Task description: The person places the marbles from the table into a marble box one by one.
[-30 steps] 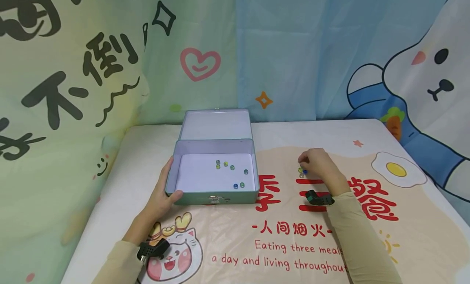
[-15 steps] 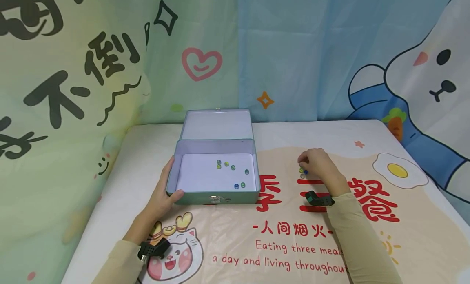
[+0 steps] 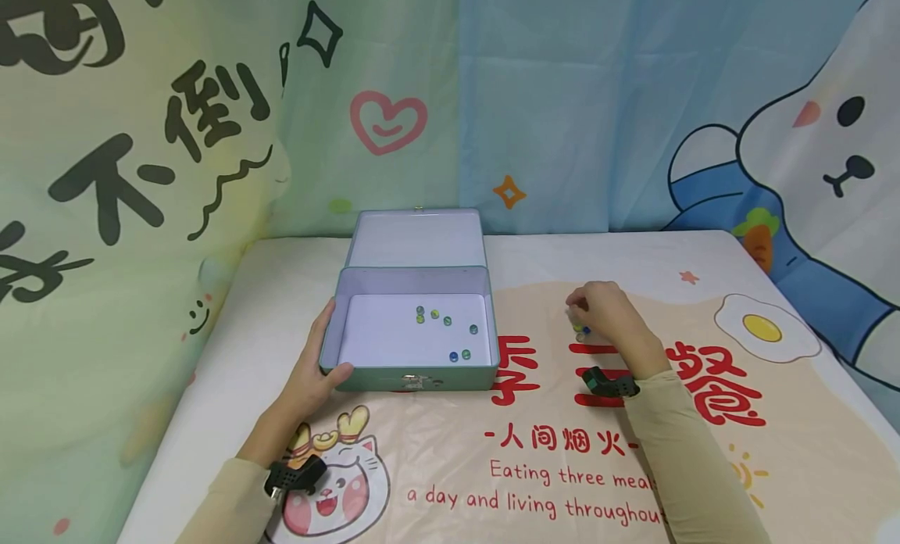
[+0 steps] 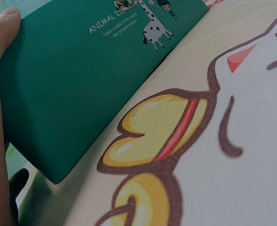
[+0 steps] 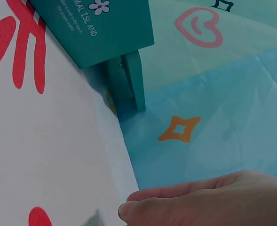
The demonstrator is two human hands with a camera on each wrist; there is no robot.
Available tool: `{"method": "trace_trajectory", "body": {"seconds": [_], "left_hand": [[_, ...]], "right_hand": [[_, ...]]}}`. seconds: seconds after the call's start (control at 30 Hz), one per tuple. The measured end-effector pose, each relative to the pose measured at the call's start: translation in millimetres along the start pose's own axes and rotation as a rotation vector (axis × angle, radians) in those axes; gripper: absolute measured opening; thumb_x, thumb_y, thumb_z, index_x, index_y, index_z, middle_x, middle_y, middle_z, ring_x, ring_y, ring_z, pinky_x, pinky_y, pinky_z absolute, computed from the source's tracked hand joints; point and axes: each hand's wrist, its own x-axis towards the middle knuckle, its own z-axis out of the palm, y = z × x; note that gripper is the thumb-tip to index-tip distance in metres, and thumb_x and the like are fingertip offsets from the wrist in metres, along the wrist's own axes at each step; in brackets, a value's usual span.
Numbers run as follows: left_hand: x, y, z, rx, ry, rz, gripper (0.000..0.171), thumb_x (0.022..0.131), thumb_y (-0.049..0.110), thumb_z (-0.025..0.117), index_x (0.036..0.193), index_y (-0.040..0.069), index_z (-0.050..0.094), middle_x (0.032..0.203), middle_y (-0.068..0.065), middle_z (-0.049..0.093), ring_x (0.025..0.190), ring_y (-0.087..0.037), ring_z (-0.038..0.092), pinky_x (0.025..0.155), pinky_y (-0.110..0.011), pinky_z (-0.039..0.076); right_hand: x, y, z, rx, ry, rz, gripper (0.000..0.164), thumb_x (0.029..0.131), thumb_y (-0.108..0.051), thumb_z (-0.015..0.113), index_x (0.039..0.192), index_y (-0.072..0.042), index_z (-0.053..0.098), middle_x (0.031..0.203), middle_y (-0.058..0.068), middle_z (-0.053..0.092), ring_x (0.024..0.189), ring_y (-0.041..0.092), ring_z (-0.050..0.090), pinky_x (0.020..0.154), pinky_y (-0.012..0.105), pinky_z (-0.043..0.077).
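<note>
An open hinged metal box (image 3: 422,380), green outside and pale inside, stands left of centre with several glass marbles (image 3: 447,321) on its floor. My left hand (image 3: 314,368) grips its near left corner, thumb on the front wall and fingers along the left side. The left wrist view shows that green wall (image 4: 67,89) beside my thumb. My right hand (image 3: 606,306) is right of the box, fingertips low over a small cluster of marbles (image 3: 578,327) on the cloth. In the right wrist view its thumb and fingers (image 5: 166,205) are drawn together; I cannot tell whether a marble is between them.
The box's lid (image 3: 418,238) is raised at the back. A printed cloth (image 3: 450,442) covers the table, with red lettering and cartoon figures. A patterned curtain (image 3: 534,114) hangs right behind the table's far edge.
My right hand has shifted slightly left and away from me over the marble cluster, covering more of it. My left hand stays on the box.
</note>
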Motion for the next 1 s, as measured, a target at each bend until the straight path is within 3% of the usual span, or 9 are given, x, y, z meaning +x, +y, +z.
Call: {"method": "trace_trajectory", "body": {"seconds": [0.6, 1.0], "left_hand": [[0.6, 1.0, 0.0, -0.007, 0.013, -0.003, 0.099, 0.080, 0.064, 0.059, 0.154, 0.025, 0.006, 0.160, -0.008, 0.009, 0.141, -0.044, 0.017, 0.103, -0.073, 0.018], [2.0, 2.8, -0.2, -0.004, 0.010, -0.004, 0.099, 0.080, 0.066, 0.058, 0.154, 0.027, 0.006, 0.160, -0.008, 0.009, 0.142, -0.043, 0.015, 0.104, -0.073, 0.017]], "right_hand": [[-5.5, -17.9, -4.1, -0.038, 0.086, -0.106, 0.022, 0.087, -0.010, 0.066, 0.107, 0.000, 0.070, 0.102, 0.018, 0.068, 0.089, 0.027, 0.061, 0.085, 0.044, 0.052], [-9.6, -29.9, -1.9, -0.014, 0.099, -0.122, 0.023, 0.086, -0.011, 0.068, 0.108, -0.003, 0.070, 0.103, 0.016, 0.068, 0.089, 0.027, 0.060, 0.082, 0.041, 0.054]]}}
